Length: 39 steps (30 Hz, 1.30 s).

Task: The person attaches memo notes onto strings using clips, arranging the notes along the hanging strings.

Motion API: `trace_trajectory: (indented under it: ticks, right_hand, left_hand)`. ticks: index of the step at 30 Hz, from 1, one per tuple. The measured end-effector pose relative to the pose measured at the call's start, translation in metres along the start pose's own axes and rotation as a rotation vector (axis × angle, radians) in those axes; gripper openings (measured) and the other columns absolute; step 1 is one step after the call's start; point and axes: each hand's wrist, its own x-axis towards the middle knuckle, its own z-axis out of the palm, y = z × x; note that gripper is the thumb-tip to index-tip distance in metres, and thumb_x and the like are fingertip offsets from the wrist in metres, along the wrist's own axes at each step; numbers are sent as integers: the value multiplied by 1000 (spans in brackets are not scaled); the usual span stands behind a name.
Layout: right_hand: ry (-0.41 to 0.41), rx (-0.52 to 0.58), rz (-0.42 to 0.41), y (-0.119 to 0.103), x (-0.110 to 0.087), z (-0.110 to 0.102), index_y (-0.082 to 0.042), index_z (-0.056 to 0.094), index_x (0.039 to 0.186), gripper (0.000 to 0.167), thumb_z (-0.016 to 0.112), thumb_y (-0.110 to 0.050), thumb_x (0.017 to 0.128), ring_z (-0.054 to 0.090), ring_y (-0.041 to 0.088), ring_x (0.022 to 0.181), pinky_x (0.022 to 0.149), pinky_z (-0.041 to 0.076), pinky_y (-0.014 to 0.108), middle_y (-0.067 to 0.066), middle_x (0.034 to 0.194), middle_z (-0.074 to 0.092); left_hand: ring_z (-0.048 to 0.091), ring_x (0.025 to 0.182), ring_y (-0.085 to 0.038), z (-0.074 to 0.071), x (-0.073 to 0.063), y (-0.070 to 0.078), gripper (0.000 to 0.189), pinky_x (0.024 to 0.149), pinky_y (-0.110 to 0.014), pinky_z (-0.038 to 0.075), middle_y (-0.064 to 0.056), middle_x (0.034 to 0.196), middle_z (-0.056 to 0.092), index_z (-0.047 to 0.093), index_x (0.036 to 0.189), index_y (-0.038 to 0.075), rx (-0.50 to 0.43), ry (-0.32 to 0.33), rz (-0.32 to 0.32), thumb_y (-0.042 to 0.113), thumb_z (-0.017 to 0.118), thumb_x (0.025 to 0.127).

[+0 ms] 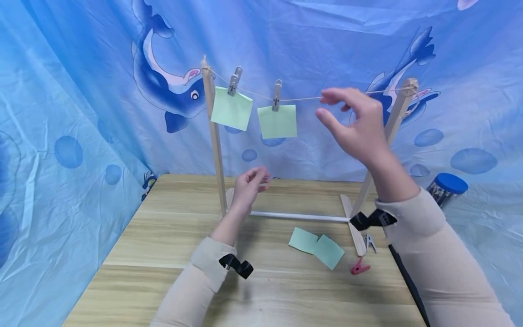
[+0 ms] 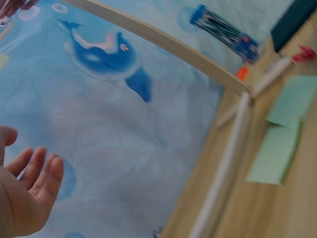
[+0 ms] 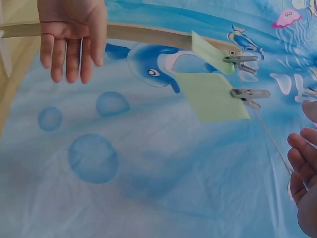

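Observation:
Two pale green sticky notes, one at the left [image 1: 232,108] and one nearer the middle [image 1: 278,122], hang from a thin string [image 1: 304,99]. A grey clothespin [image 1: 234,84] clips the first, and a second grey clothespin [image 1: 277,96] clips the other. My right hand [image 1: 359,125] is raised at the string's right part, thumb and fingers apart, with nothing between them. Lower down, by the left wooden post [image 1: 215,150], my left hand [image 1: 249,186] hovers with relaxed fingers and holds nothing; its loose fingers point downward in the right wrist view.
Two more green notes [image 1: 303,240] overlap on the wooden table [image 1: 163,245]. To their right lie a grey clothespin [image 1: 370,244] and a red clothespin [image 1: 360,267]. A white rod [image 1: 302,217] joins the posts' feet. A blue-lidded jar [image 1: 451,182] stands behind my right forearm.

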Motion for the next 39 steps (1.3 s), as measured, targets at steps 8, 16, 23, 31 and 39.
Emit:
trace_trajectory:
  ticks: [8, 16, 23, 31, 39]
  right_hand:
    - [78, 169, 57, 12, -69, -12, 7, 72, 109, 33, 75, -22, 92, 64, 6, 97, 80, 47, 20, 20, 98, 73]
    - [-31, 195, 211, 26, -143, -13, 8, 72, 107, 31, 72, 18, 78, 64, 1, 91, 77, 48, 17, 20, 93, 73]
    - [-156, 149, 375, 36, -215, -6, 9, 71, 107, 31, 71, 20, 78, 60, -1, 83, 74, 48, 12, 19, 90, 72]
    - [-224, 77, 531, 45, -274, -6, -3, 75, 110, 26, 77, 5, 84, 62, 1, 83, 75, 50, 17, 8, 90, 74]
    - [-340, 94, 736, 43, -322, -15, -1, 74, 108, 23, 80, -4, 86, 54, 5, 66, 51, 47, 22, 0, 80, 71]
  left_hand:
    - [66, 109, -27, -1, -17, -39, 37, 100, -38, 55, -18, 120, 69, 64, 129, 0, 351, -223, -46, 24, 64, 101]
    - [65, 109, -23, 0, -28, -81, 39, 95, -36, 56, -8, 119, 70, 64, 130, 2, 539, -387, -33, 28, 64, 101]
    - [62, 117, -31, 3, -41, -109, 41, 102, -39, 52, -17, 127, 65, 62, 131, -2, 706, -559, 85, 20, 71, 97]
    - [58, 121, -25, 7, -48, -127, 49, 108, -36, 46, -10, 129, 63, 65, 129, 4, 933, -666, 278, 17, 83, 85]
    - [59, 118, -23, 8, -52, -141, 17, 108, -34, 45, -7, 120, 67, 78, 106, 9, 1116, -737, 445, 17, 76, 91]
